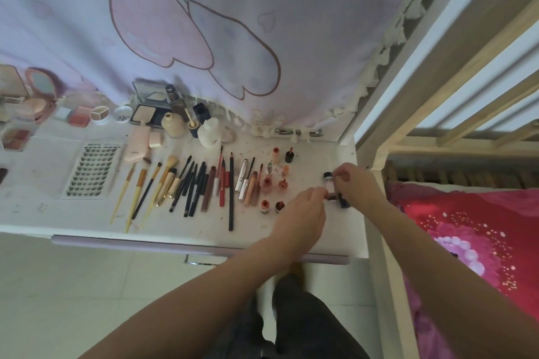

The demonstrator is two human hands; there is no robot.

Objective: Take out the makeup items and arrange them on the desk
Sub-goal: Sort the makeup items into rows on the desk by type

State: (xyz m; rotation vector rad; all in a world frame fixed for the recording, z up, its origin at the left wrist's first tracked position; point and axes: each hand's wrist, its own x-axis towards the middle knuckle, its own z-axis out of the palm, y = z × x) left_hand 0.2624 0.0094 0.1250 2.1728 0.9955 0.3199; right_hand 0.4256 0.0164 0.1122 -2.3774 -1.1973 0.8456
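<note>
Makeup items lie in rows on the white desk [291,230]: brushes [163,181], dark pencils [231,192], lip tubes [267,182], bottles [208,132] and compacts [147,115] at the back. At the desk's right end my right hand [357,183] pinches a small clear tube with a black cap [328,179]. My left hand [303,213] is beside it, its fingers curled round a small dark reddish item [332,196]. A dark blue item [344,200] lies half hidden under my right hand.
A false-lash tray [93,172] lies left of the brushes. Palettes and a pink mirror compact [40,90] crowd the far left. A pink printed curtain [189,32] hangs over the desk's back. A bed frame [379,154] and red quilt [472,239] stand to the right.
</note>
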